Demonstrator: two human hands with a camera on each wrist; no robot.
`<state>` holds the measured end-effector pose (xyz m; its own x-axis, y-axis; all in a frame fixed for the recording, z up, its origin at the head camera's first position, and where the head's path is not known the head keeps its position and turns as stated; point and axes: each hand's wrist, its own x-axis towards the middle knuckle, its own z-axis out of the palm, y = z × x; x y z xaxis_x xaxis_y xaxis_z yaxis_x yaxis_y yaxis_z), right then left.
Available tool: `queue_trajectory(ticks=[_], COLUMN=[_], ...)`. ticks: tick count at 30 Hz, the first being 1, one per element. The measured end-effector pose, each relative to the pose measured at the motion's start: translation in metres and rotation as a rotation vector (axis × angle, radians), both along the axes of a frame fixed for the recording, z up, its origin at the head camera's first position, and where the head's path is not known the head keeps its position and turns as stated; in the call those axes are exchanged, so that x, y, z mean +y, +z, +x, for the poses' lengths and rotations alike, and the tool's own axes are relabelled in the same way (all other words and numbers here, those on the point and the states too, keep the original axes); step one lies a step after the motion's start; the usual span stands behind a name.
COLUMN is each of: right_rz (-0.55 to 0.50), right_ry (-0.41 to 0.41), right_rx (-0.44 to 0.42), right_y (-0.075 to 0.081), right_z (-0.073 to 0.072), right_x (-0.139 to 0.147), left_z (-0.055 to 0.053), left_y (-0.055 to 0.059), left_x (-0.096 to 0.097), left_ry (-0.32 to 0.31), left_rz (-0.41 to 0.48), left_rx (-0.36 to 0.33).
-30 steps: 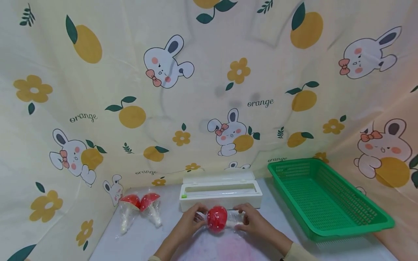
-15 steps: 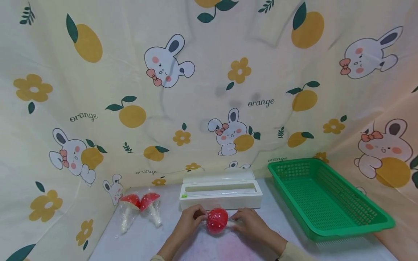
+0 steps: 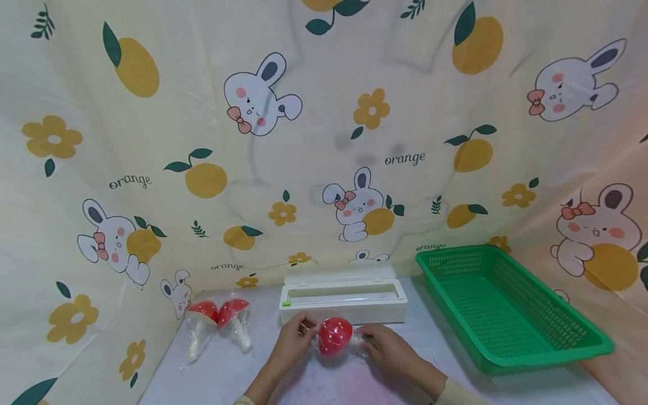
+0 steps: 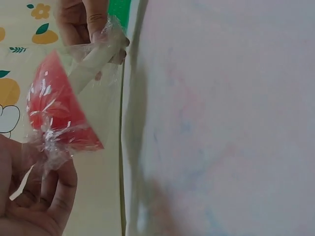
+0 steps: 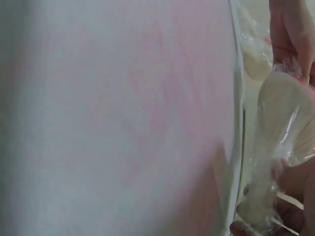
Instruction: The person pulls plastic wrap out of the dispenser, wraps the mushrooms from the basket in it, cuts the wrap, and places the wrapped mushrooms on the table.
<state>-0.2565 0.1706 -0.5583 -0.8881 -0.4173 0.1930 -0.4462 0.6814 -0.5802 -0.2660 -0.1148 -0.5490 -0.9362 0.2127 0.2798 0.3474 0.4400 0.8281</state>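
Observation:
Between the two hands is a toy mushroom (image 3: 335, 336) with a red, white-spotted cap and a pale stem, wrapped in clear plastic film. My left hand (image 3: 293, 340) pinches the gathered plastic film (image 4: 51, 145) beside the cap's top. On the other side, my right hand (image 3: 387, 346) holds the wrapped stem (image 4: 93, 64) near its end; the right wrist view shows its fingers curled round it. The mushroom lies sideways, cap toward the left hand. Just behind the hands stands a white cling-film dispenser (image 3: 344, 314) with its lid raised.
Two film-wrapped toy mushrooms (image 3: 234, 323) lie side by side at the left of the white table (image 3: 212, 385). A green plastic basket (image 3: 547, 357) stands at the right. A patterned cloth (image 3: 314, 140) hangs behind and at both sides.
The right hand has moved left, closer to the cap, and its fingers have closed in on the stem. The mushroom has turned a little, and its cap now tilts toward the left hand.

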Motion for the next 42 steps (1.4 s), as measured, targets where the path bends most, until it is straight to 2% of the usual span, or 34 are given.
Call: queue_trajectory(ticks=[5,9,14,17,21,24,28,33,42], right_rz=[-0.141,-0.238,-0.277,-0.300,-0.355,-0.401,-0.433,-0.450,-0.467], right_ry=[0.021,0.077,0.124,0.088,0.013,-0.008,-0.009,-0.013,-0.019], right_rx=[-0.069,-0.009,0.084,0.105,0.129,0.164,0.209,0.180,0.103], right_y=[0.006,0.008,0.004,0.003,0.001,0.000,-0.001,-0.001,-0.004], right_z=[0.002,0.004,0.005,0.006,0.007,0.007,0.005,0.005,0.006], right_x=[0.004,0.008,0.011,0.011,0.012,0.013,0.013,0.011,0.010], left_z=[0.000,0.000,-0.001,-0.001,-0.002,-0.003,-0.002,-0.001,-0.002], left_y=[0.005,0.007,0.010,0.011,0.011,0.011,0.009,0.007,0.004], left_x=[0.001,0.002,0.001,-0.001,-0.005,-0.008,-0.008,-0.006,-0.002], left_ry=[0.041,0.053,0.051,0.027,-0.065,-0.126,-0.132,-0.095,-0.071], left_rz=[0.065,0.124,0.154,0.165,0.195,0.225,0.250,0.259,0.269], left_rx=[-0.027,-0.058,-0.089,-0.120,-0.147,-0.158,-0.145,-0.147,-0.137])
